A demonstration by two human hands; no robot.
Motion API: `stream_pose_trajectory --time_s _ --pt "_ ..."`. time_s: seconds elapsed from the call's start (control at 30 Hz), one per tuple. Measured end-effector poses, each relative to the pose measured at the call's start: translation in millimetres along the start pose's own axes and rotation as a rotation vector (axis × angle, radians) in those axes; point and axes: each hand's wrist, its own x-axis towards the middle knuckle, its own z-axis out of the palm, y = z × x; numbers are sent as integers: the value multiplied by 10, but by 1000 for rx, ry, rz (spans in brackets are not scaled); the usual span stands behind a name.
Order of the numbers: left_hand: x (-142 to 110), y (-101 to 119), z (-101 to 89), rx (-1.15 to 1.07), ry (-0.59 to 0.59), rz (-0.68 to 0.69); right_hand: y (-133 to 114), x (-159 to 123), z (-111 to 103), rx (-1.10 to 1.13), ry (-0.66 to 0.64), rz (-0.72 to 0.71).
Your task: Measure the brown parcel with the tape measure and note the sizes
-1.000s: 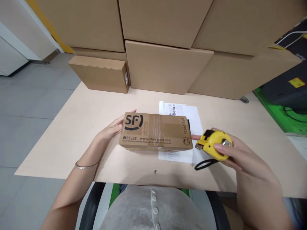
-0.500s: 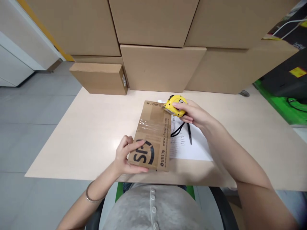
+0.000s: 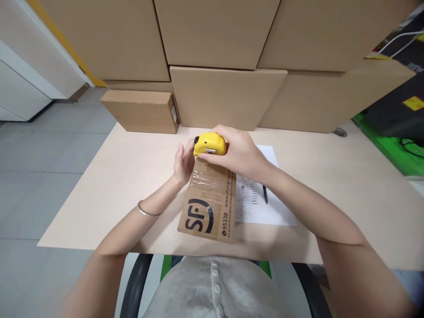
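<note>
Place: looked like an office or packing room
Cartons [image 3: 228, 97]: stood stacked across the frame's top
Desk [image 3: 364, 176]: bore a courier-printed parcel [image 3: 210, 198], paper [image 3: 261, 215] and a pen [image 3: 265, 195], centre
Floor [image 3: 62, 152]: grey-tiled, spread at left

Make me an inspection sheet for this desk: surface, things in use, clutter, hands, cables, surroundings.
Surface: pale, flat tabletop.
Things in use: yellow rounded tape measure at the far end of a brown rectangular cardboard carton.
Clutter: white printed paper, slim black pen on it.
Hands: right hand grips the tape measure; left hand beside the carton's far end, contact unclear.
Cables: thin white cable, upper right; thin black cable below it.
Surroundings: large brown cardboard boxes stacked along the far side.
</note>
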Motion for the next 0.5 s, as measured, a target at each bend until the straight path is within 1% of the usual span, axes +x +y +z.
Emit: stream_pose_trajectory --time_s 0.03,0.07,0.1,0.23,0.33,0.5 --pt "18 -31 29 -55 -27 -77 -13 17 24 -46 -17 -1" --pt "26 -56 49 -89 -44 -126 -18 29 38 -81 -36 5" --pt "31 -78 59 -100 -49 -137 -19 37 43 -107 -53 13" --pt "87 -143 20 -31 -17 -26 20 25 -17 -153 -74 21" --pt "118 -182 -35 -5 -13 4 82 -69 -155 -188 -85 60" --pt "76 -177 -49 -32 -86 -68 219 -457 -524 -157 -45 206"
